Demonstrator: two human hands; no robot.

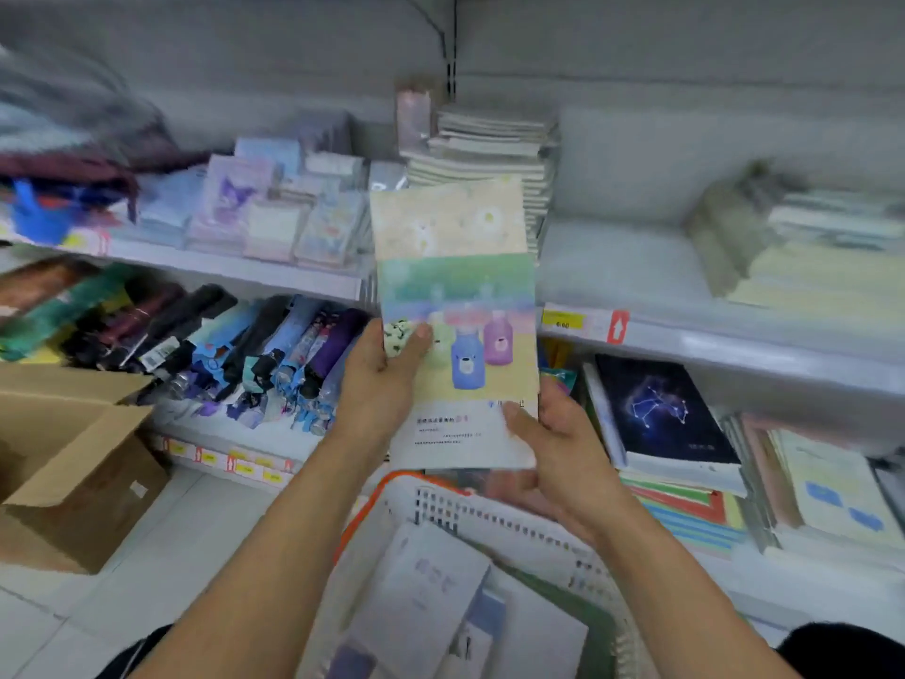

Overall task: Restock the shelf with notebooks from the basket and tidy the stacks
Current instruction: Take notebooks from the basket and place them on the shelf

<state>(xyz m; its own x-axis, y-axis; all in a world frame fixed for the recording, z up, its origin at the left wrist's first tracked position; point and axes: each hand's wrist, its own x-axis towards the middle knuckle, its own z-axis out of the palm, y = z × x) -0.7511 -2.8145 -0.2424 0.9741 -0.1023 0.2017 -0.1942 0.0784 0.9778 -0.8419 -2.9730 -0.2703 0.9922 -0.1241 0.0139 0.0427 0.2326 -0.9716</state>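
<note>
Pastel notebooks (458,306), fanned so that two or three covers show, are held upright between two hands above the white basket (494,519). The left hand (379,379) clamps the left edge with its thumb on the cover; the right hand (558,436) closes its grip on the lower right corner. Restocking looks to be mid-step: the bundle is out of the basket but not yet shelved. Next would come squaring the edges and setting it on the upper shelf (685,330), likely by the tall stack (489,154) behind. At least three notebooks remain in the basket.
</note>
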